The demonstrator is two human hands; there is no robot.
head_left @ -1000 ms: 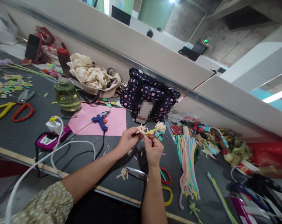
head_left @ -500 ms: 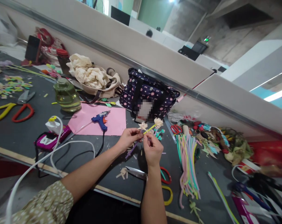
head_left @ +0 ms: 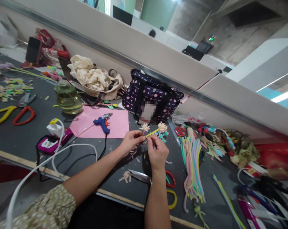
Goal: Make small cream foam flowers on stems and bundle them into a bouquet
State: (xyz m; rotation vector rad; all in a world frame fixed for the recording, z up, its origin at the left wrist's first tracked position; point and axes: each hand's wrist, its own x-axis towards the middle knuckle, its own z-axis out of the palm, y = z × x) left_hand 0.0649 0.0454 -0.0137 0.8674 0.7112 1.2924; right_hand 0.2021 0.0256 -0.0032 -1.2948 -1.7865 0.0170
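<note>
My left hand [head_left: 132, 142] is closed in a pinch around the stems of two small craft flowers. One cream flower [head_left: 145, 127] stands just above its fingertips on a purple stem. The other cream flower [head_left: 162, 127] leans to the right on a yellow stem [head_left: 152, 132]. My right hand [head_left: 158, 152] is closed too, its fingertips meeting the left ones at the lower end of the yellow stem. The exact grip there is partly hidden by the fingers. Below the hands lie scissors [head_left: 140, 176] with red and yellow handles, partly behind my right forearm.
A blue glue gun [head_left: 102, 123] rests on pink paper [head_left: 120, 127] at the left, its cord nearby. Bundled fuzzy stems [head_left: 193, 168] lie right. A dark patterned bag [head_left: 153, 92] stands behind the hands. A glass jar [head_left: 68, 97] and larger scissors [head_left: 24, 114] are farther left.
My right hand has shifted slightly to the right and turned a little. The flower on the yellow stem has tipped slightly lower; the left hand is nearly still.
</note>
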